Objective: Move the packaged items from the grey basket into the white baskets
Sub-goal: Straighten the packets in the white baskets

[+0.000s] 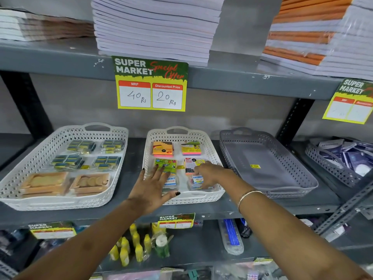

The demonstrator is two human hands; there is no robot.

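Overhead, in the single head view, a grey metal shelf board carries stacks of paper pads, and a green and yellow price card reading 40 Rs and 20 Rs hangs from its front edge at twelve o'clock. Below it runs the working shelf, dark grey and backed by a plain grey wall, with a slotted black upright at two o'clock. Three trays sit in a row on it. At nine o'clock a white basket holds blue-and-yellow packets and tan flat packs. At the centre, the middle white basket holds orange, yellow and green sticky-note packs in its far half. At three o'clock the grey basket shows only a small yellow sticker on its floor. The left hand lies spread and flat, fingers fanned over packets in the near left of the middle basket. The right hand curls down, its fingertips pinching a clear wrapped packet at that basket's near right. At six o'clock a lower shelf holds yellow bottles.
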